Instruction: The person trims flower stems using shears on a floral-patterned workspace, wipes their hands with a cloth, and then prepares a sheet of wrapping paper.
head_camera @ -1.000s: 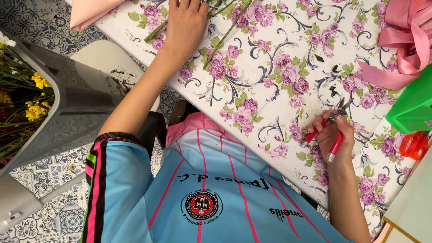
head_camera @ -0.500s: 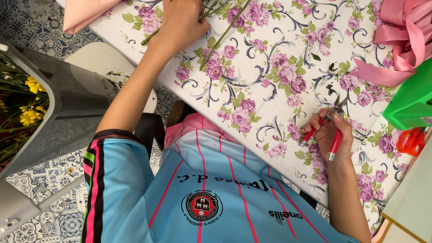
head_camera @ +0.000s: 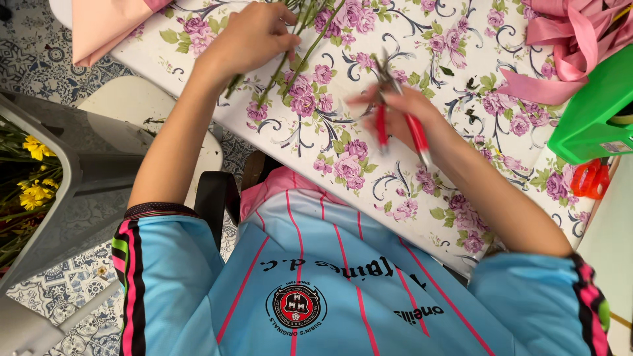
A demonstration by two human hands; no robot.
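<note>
My left hand (head_camera: 254,36) is closed around a bunch of green flower stems (head_camera: 290,56) that lie across the flowered tablecloth (head_camera: 343,158). My right hand (head_camera: 412,118), blurred by motion, grips red-handled pruning shears (head_camera: 399,122) with the metal blades pointing up toward the stems. The shears sit a short way right of the stem ends, not touching them. The upper parts of the stems run out of the top of the view.
Pink ribbon (head_camera: 567,46) is heaped at the top right beside a green box (head_camera: 593,112) and a small orange object (head_camera: 590,179). A pink cloth (head_camera: 105,26) lies at the top left. A grey bin with yellow flowers (head_camera: 33,171) stands on the patterned floor at left.
My right hand with the shears has moved up and left across the table toward the stems. My left hand has stayed on the stems.
</note>
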